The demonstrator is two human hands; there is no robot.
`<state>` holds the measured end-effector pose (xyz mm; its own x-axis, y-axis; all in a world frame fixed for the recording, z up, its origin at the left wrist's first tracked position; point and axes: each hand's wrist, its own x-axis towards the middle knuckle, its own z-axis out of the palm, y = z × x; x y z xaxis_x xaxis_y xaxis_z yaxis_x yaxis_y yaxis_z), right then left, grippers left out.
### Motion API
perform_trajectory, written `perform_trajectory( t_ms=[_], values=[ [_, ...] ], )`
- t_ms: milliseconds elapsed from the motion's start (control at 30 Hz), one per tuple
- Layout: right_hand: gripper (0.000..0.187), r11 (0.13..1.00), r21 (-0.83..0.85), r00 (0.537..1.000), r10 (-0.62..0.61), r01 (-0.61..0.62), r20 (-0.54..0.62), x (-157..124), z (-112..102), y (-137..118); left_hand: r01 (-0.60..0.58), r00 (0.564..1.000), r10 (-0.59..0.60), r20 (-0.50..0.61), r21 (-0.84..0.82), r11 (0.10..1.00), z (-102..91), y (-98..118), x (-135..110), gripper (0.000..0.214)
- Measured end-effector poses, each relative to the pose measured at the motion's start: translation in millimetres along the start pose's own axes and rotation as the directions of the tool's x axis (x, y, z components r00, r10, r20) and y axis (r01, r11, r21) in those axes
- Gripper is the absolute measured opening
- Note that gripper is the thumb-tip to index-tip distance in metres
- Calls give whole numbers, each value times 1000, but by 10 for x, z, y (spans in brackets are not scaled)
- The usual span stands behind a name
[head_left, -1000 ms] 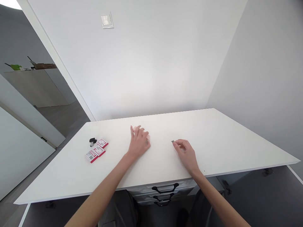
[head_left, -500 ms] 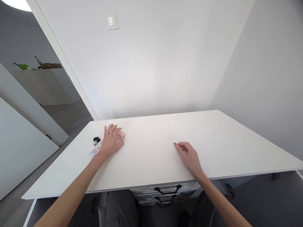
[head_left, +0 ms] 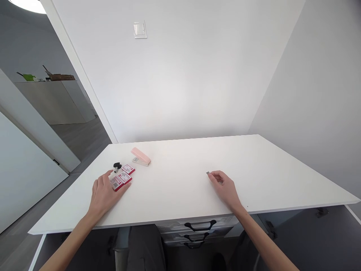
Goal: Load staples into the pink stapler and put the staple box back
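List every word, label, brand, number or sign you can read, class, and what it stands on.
No text is readable.
Small red-and-white rectangular boxes: printed labels and barcode, too small to read.
Pale pink-and-white stapler: dark mark on its base, too small to read.

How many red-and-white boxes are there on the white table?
3: the far box, the middle box, and the near box, nearest the left hand, which might hide more.

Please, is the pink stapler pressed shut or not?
The pink stapler is not pressed shut: its top arm and white base show a gap at the left end.
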<state>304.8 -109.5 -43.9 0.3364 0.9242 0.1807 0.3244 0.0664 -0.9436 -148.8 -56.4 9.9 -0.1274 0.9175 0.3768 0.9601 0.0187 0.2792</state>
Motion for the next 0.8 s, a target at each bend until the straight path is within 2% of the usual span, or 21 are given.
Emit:
perform_trajectory(
  t_ms=[133,233,300,367,400,467,533,633,800],
  values=[
    [46,1000,-6,1000,-3,3,7,-18,2,-28,111,990,-103,97,-90,990,-72,-87,-71,101],
    [47,1000,-14,1000,-11,11,19,-32,3,-49,125,989,-110,97,-158,980,-114,-129,-161,95],
    [48,1000,-14,1000,-19,20,24,-38,6,-62,114,993,-113,21,-200,973,-124,-112,-239,93],
    [49,1000,-12,1000,-23,24,21,-40,11,-73,75,990,-104,-100,-260,963,-109,-27,-324,91],
    [49,1000,-13,1000,-25,25,19,-39,15,-77,39,985,-86,-148,-297,954,-92,44,-367,89],
    [50,999,-17,999,-30,31,16,-34,25,-83,-48,987,-14,-163,-372,927,-38,237,-446,81],
    [48,999,-23,999,-34,34,14,-29,33,-86,-138,989,101,-109,-429,893,32,475,-509,72],
    [44,999,-29,999,-29,30,21,-24,40,-81,-221,968,251,-4,-486,845,140,844,-552,60],
    [40,1000,-13,998,-16,17,64,0,34,-69,-288,914,396,87,-549,784,306,1324,-466,52]
  ],
)
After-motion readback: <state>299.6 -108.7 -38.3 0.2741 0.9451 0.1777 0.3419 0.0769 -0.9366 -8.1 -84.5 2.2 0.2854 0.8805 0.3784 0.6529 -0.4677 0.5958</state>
